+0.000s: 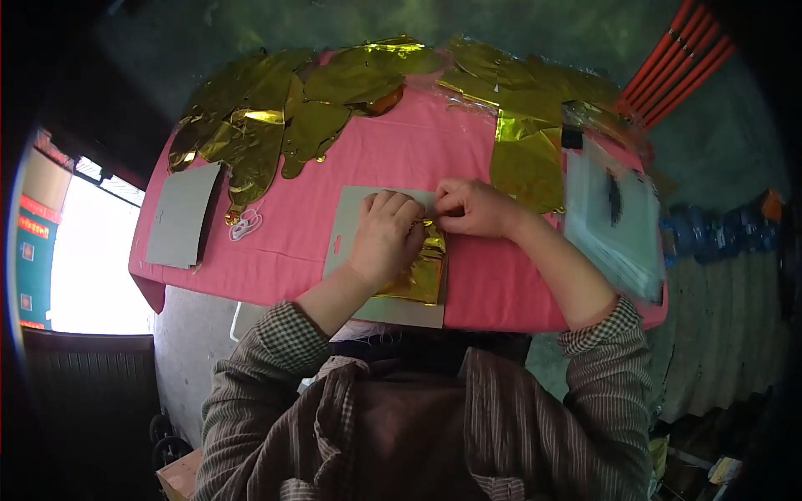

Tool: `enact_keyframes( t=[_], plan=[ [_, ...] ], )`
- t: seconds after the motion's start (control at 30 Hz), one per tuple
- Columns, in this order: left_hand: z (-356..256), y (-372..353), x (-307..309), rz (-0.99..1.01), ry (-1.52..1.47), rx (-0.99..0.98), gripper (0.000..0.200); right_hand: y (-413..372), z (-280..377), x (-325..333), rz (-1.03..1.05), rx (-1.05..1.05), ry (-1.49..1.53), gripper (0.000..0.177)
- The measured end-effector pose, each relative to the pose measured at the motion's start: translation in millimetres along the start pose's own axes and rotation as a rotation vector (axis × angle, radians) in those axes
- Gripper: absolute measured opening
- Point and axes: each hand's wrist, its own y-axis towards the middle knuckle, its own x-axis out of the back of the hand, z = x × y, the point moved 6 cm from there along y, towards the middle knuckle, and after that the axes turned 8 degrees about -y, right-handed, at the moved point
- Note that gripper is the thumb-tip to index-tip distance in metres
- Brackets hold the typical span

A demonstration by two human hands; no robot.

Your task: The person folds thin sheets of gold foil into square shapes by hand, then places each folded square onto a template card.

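Observation:
A grey card [341, 238] with a small red-edged slot lies at the table's near side. On it is a folded gold foil balloon [423, 280], flattened into a rough rectangle. My left hand [387, 236] lies over the foil's upper left, its fingers bent and pressed together on it. At the foil's top edge my right hand [476, 209] is closed in a pinch, its fingertips almost meeting those of my left hand. Both hands hide the foil's upper part, and the exact bit pinched is covered.
Gold foil balloons [334, 88] spread along the far side of the pink tablecloth [393, 138]. Grey cards [184, 215] are stacked at left, beside a white string [246, 224]. Clear plastic bags [614, 217] are piled at right. Red poles [678, 63] stand beyond the far right corner.

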Motion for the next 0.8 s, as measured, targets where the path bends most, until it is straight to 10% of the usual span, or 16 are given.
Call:
enact_keyframes(
  t=[0.8],
  plan=[
    [2, 0, -5, 0.006, 0.002, 0.004, 0.013, -2, 6, -1, -0.158, -0.051, -0.101, 0.012]
  ],
)
